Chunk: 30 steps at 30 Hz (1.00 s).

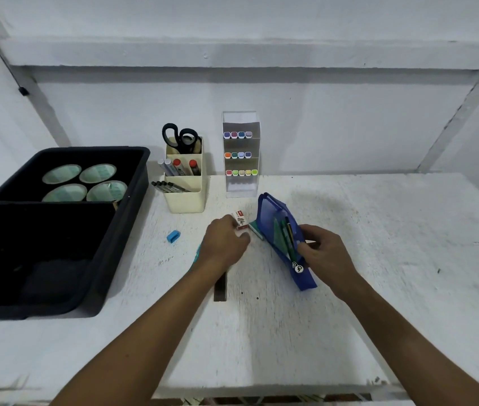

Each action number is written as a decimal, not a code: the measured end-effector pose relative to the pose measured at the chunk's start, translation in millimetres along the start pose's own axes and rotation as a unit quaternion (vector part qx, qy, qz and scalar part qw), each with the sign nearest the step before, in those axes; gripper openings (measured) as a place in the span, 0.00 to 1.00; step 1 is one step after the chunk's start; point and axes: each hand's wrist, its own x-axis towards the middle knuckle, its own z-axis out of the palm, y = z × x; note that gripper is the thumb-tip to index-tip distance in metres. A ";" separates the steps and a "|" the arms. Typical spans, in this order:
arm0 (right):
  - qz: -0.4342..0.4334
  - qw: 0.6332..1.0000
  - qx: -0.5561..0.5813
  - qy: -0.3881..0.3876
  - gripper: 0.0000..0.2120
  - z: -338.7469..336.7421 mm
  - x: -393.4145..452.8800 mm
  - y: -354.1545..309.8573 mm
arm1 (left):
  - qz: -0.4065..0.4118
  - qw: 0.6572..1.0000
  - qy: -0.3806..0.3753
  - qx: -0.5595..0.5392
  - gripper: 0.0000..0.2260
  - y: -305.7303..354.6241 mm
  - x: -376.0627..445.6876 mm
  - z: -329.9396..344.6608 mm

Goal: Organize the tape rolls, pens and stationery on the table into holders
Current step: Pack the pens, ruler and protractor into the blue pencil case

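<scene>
Currently only the head view was available, looking down on the white worktop (379, 230).

Left hand (225, 244): fingers curled round a small white-and-red box (240, 220), probably staples or clips, gripped just above the worktop. A second flat green-edged item (255, 230) lay just beside it, touching the pouch; what it was could not be told.

Right hand (322, 253): fingers pinched the rim of a blue mesh pencil pouch (276, 218), holding its mouth open. The pouch lay slanted on the worktop, with dark pens (286, 238) and a green sheet inside.

Elsewhere: a blue sharpener (173, 236) lay loose to the left of the left hand. A dark ruler-like strip (220, 288) and something teal showed partly under the left forearm. Four tape rolls (84, 183) already sat in the rear compartment of the black tray (132, 183). The cream pen holder (185, 186) held scissors (179, 137), markers and pens. The clear stand (240, 153) held rows of coloured markers.

Judgement: tape and pens looked sorted; the step in hand was packing small stationery into the pouch. The next move would call for carrying the box rightward over the green-edged item and sliding it through the opening, which was narrow and already crowded. The right hand would need to keep the mouth spread and the pouch steady. The sharpener and strip remained for later.
</scene>
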 end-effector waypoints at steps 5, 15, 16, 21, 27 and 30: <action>0.008 1.000 0.013 -0.002 0.17 3.3 -0.3 -1.8 | -0.017 0.979 -0.035 0.202 0.30 -28.4 -15.0 -8.0; -0.007 1.000 0.006 -0.008 0.17 10.8 -1.7 -2.6 | -0.033 0.982 -0.045 0.181 0.23 -35.1 -33.2 -7.9; -0.008 1.000 0.006 -0.008 0.17 11.0 -2.0 -3.3 | -0.034 0.987 -0.041 0.153 0.22 -34.1 -32.0 -9.1; -0.010 1.000 0.020 -0.004 0.16 10.1 -7.7 -3.7 | -0.036 0.999 -0.020 0.010 0.20 -15.0 -18.4 -15.0; -0.013 1.000 0.027 -0.004 0.15 1.7 -11.5 -4.4 | -0.088 0.941 -0.121 -0.305 0.08 30.9 -11.4 -19.4; -0.013 1.000 0.022 0.000 0.17 -3.5 -13.4 -2.6 | -0.096 0.949 -0.133 -0.270 0.09 47.8 -4.4 -8.3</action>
